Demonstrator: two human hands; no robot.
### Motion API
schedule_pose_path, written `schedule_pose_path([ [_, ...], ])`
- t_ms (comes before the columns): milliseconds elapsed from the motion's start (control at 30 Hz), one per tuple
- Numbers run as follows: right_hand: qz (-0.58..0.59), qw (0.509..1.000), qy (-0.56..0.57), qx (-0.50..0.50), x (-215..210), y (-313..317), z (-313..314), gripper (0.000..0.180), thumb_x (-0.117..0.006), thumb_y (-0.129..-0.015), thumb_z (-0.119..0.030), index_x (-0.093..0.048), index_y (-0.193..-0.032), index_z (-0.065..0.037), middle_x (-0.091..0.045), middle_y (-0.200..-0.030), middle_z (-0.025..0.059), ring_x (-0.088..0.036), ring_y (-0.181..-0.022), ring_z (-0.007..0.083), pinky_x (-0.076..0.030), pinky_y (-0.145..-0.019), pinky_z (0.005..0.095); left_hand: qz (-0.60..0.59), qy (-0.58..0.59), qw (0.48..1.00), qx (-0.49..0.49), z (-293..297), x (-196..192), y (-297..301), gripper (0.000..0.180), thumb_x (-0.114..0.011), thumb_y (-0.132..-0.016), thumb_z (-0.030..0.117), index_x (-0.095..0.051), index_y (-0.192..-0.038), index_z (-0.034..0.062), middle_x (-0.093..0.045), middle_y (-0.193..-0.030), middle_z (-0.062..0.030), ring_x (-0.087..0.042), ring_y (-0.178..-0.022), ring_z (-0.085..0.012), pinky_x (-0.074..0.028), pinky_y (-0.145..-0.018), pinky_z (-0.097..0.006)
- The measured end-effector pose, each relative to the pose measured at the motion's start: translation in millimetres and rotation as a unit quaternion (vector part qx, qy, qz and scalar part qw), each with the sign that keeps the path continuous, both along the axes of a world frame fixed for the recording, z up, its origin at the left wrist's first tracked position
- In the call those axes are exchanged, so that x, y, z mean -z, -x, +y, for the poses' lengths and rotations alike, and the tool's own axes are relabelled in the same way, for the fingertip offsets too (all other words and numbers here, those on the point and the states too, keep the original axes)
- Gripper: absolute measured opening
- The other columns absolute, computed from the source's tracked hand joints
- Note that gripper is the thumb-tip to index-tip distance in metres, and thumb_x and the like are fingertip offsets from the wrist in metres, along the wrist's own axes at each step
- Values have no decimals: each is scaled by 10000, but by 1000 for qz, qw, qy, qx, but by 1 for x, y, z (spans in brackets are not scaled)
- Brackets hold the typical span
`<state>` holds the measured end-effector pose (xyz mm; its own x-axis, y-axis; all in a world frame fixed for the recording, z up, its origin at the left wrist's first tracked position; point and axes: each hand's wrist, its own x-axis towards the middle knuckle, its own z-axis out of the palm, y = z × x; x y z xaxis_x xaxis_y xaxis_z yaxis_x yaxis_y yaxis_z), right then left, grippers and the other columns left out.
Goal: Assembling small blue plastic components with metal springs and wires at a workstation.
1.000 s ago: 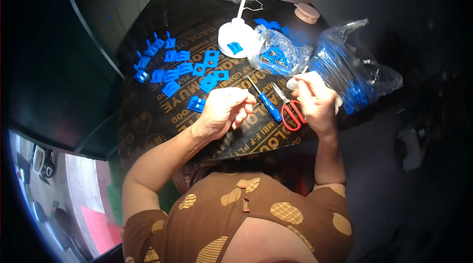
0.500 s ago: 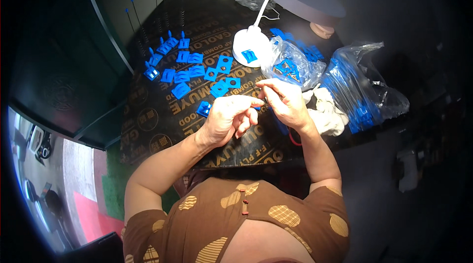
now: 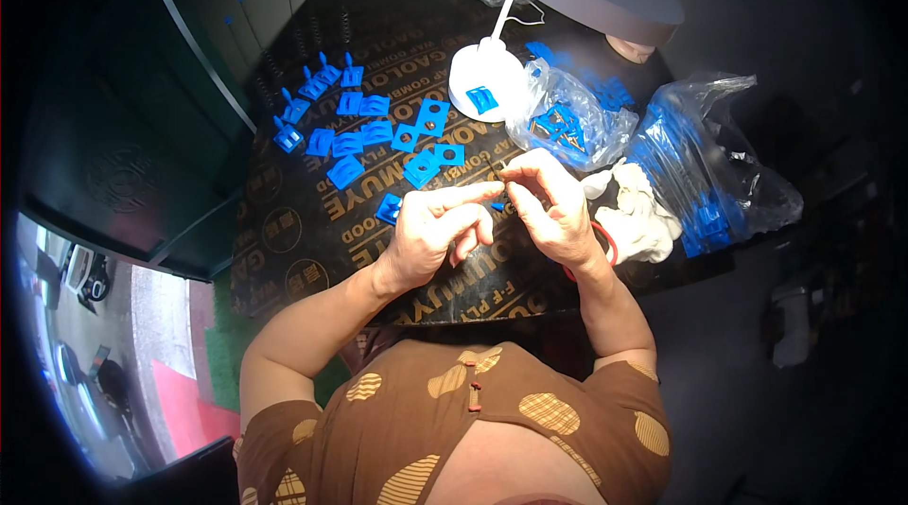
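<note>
My left hand (image 3: 437, 229) is closed over the front of the table, its index finger stretched toward my other hand. Opposite it, my right hand (image 3: 550, 207) pinches thumb and fingers together. The fingertips of both meet at something too small to make out. Just below them shows a small blue piece (image 3: 497, 207); whether it is held or lies on the table I cannot tell. A blue plastic clip-like part (image 3: 389, 210) sits against the outer side of my left hand. Beyond the hands lie flat blue plates with round holes (image 3: 421, 167).
Several blue parts (image 3: 347, 144) spread over the dark printed table (image 3: 284, 264), with springy rods (image 3: 345, 23) standing behind. A white lamp (image 3: 473, 65) carries one blue part on its base. At right are clear bags (image 3: 605, 141) of parts, a white cloth (image 3: 638, 221) and a red loop handle (image 3: 608, 242).
The view has shifted slightly. My right hand's fingers have changed position a little at the meeting point, and more of the red loop handle shows beside that wrist. My left hand stays nearly still.
</note>
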<state>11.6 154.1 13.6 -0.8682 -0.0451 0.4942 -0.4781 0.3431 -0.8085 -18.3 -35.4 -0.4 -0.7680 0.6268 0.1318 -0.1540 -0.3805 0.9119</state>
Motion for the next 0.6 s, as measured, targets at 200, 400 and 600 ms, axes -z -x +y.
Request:
schedule_pose_path([
  [200,-13,1000,6,-14,1,-2,-1,144,-600,-848,11,-596,-992,21,-624,-889,105,-636,-750,149,-513,-674,261,-129,-98,985,67,-2,3,5,333,-506,-933,124,-575,-1193,-72,-638,-738,-136,-499,-458,-107,-401,-424,-206],
  [400,25,1000,-1,-12,2,0,-2,167,-621,-838,10,-610,-1003,29,-637,-885,109,-647,-736,161,-516,-654,260,-208,-177,953,129,-3,4,8,377,-496,-933,140,-532,-1244,-70,-613,-707,-148,-495,-442,-154,-403,-402,-236],
  [600,49,997,-55,3,-1,0,-2,199,-660,-807,22,-626,-1003,27,-649,-884,113,-646,-724,149,-520,-626,256,-213,-209,940,166,-4,3,7,479,-509,-924,152,-427,-1338,-73,-602,-729,-161,-499,-454,-171,-408,-392,-255],
])
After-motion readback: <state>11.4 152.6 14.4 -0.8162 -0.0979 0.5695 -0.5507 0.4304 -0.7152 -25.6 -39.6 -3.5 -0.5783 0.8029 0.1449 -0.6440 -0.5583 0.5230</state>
